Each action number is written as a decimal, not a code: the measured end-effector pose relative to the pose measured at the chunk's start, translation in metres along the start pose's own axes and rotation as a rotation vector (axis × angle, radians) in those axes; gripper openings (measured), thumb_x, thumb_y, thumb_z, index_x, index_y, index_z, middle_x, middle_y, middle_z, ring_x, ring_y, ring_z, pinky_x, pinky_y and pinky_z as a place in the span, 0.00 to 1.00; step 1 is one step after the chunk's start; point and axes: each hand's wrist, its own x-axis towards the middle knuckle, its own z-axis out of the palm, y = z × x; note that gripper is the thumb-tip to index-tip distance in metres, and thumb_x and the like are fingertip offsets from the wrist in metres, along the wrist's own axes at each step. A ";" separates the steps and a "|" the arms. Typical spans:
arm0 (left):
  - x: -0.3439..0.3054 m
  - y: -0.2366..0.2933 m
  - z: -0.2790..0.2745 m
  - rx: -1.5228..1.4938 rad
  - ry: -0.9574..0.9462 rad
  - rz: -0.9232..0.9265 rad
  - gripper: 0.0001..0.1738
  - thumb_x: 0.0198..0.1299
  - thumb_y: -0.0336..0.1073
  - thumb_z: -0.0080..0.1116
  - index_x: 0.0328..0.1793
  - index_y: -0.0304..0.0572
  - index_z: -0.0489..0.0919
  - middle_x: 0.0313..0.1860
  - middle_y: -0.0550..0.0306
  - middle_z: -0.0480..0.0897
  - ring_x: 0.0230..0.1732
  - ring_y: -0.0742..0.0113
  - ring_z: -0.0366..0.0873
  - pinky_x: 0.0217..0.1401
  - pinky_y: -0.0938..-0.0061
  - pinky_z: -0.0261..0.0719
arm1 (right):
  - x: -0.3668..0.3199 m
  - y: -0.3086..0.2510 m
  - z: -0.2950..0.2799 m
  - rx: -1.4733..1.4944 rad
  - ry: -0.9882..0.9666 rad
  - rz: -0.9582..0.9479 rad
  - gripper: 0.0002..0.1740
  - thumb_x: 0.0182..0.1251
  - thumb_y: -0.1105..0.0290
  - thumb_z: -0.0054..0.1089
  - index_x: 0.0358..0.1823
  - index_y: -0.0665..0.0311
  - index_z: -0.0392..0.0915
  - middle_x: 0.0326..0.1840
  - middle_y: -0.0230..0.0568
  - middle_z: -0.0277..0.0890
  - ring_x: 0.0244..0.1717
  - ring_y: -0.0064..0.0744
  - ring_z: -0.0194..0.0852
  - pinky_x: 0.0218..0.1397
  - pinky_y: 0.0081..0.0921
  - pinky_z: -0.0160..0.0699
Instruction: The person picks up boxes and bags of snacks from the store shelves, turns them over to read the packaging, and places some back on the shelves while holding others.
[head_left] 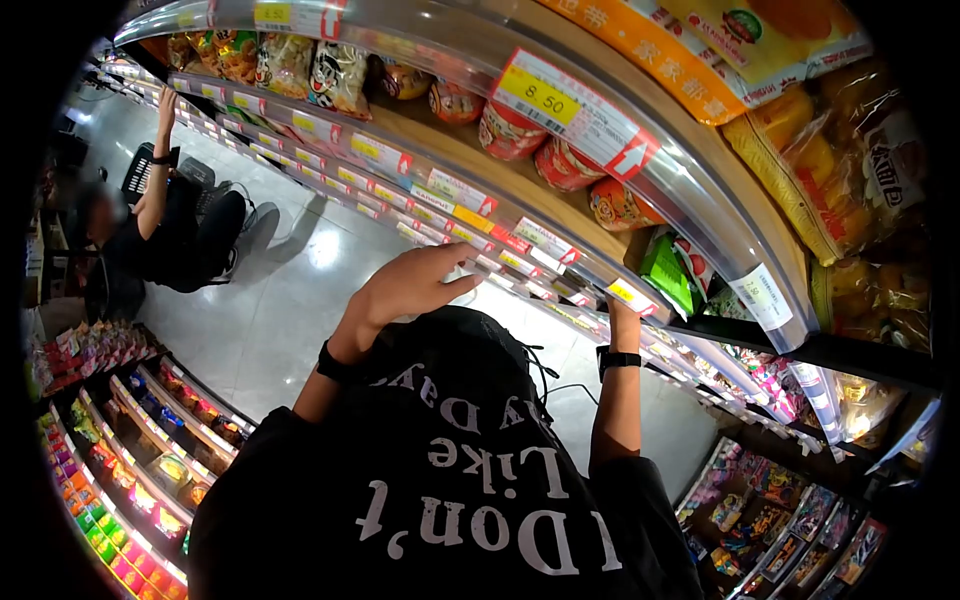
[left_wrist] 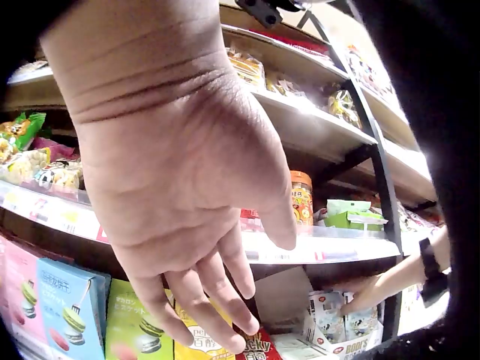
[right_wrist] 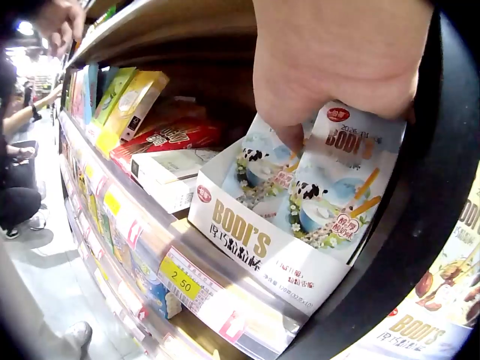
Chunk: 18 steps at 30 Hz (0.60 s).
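My left hand hovers in front of the shelf fronts, holding nothing. In the left wrist view its palm faces the camera and its fingers hang loosely extended before the upright snack boxes. My right hand reaches into a white BODI'S display carton on a lower shelf. It grips a blue-and-white snack packet near the top, thumb at the packet's left edge, the other fingers mostly hidden. Another such packet stands beside it in the carton. From the head view, the upper shelf covers most of my right hand.
A 2.50 price tag sits on the shelf edge below the carton. Red boxes and a yellow box stand to its left. A black shelf post borders the right side. Another person crouches further along the aisle.
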 end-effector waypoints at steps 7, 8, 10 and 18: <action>-0.003 -0.017 -0.006 0.083 0.026 0.048 0.24 0.75 0.50 0.61 0.64 0.39 0.78 0.53 0.38 0.87 0.55 0.38 0.85 0.57 0.54 0.82 | -0.001 0.022 0.026 -0.049 0.062 -0.020 0.17 0.73 0.51 0.59 0.47 0.54 0.87 0.54 0.56 0.86 0.57 0.63 0.82 0.61 0.51 0.79; -0.001 -0.020 -0.008 0.086 0.025 0.052 0.24 0.75 0.50 0.61 0.64 0.39 0.78 0.53 0.38 0.87 0.55 0.38 0.85 0.57 0.54 0.82 | -0.001 0.024 0.029 -0.051 0.067 -0.020 0.17 0.73 0.51 0.59 0.47 0.54 0.87 0.53 0.56 0.86 0.57 0.62 0.82 0.60 0.51 0.79; -0.001 -0.022 -0.011 0.079 -0.038 0.032 0.23 0.76 0.48 0.62 0.63 0.36 0.76 0.56 0.35 0.85 0.58 0.39 0.85 0.59 0.57 0.81 | -0.001 0.031 0.036 -0.064 0.078 -0.023 0.17 0.73 0.50 0.59 0.47 0.54 0.87 0.53 0.55 0.86 0.57 0.62 0.82 0.60 0.51 0.80; 0.002 -0.030 -0.014 0.147 -0.071 0.042 0.26 0.76 0.49 0.61 0.68 0.37 0.76 0.60 0.36 0.86 0.61 0.40 0.85 0.62 0.57 0.82 | 0.011 0.064 0.070 -0.119 0.123 -0.019 0.17 0.73 0.50 0.59 0.47 0.53 0.87 0.51 0.54 0.87 0.55 0.62 0.83 0.58 0.51 0.80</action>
